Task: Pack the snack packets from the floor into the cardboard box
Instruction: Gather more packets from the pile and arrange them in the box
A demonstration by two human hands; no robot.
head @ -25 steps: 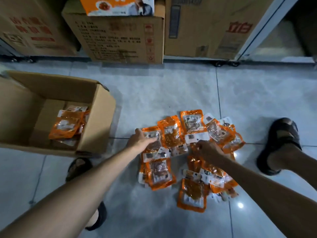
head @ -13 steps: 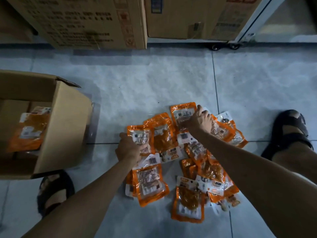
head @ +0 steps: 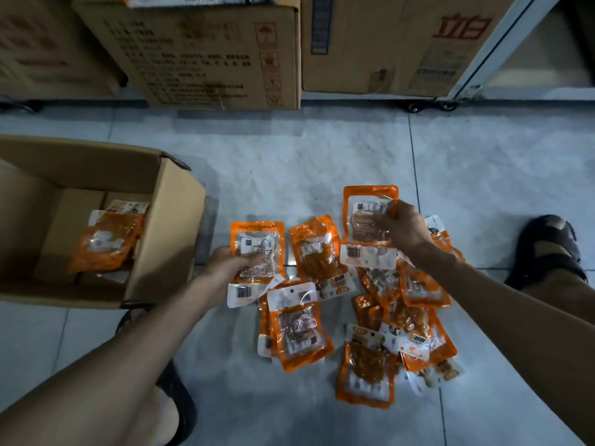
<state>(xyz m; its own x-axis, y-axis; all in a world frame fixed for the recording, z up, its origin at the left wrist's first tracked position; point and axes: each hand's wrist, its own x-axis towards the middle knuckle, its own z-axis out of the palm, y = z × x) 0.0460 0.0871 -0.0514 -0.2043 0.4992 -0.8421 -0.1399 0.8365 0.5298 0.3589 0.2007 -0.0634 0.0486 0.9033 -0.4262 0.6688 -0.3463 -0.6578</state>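
Left hand (head: pixel 225 268): fingers curled round the lower left part of 1 orange snack packet (head: pixel 259 243), gripping it; the packet faces the camera with its white barcode strip toward the person, just right of the box's near right corner
Right hand (head: pixel 404 230): fingers curled over the right side of a 2nd snack packet (head: pixel 363 217), holding it over the far end of the pile, clear window facing the camera, orange header pointing away
Cardboard box (head: pixel 175 226): open-topped, at the left edge of the floor, its right wall turned toward the pile
Packets in the box (head: pixel 106 241): several orange ones stacked on the box bottom; the exact count cannot be told
Pile of packets (head: pixel 405 317): loose, overlapping orange and white packets on the floor between the 2 forearms, lying at mixed angles, reaching from under the right hand toward the near edge
Floor (head: pixel 289 162): pale grey tiles with dark joints
Feet: 1 dark sandal (head: pixel 547 249) at the right edge of the floor beside the pile, a 2nd sandal (head: pixel 180 403) under the left forearm, near the box
Stacked cartons (head: pixel 209 59): closed printed boxes along the far edge of the floor, well apart from the pile
White frame (head: pixel 489 49): slanted rail at the far right corner, small casters (head: pixel 415 107) just left of its foot
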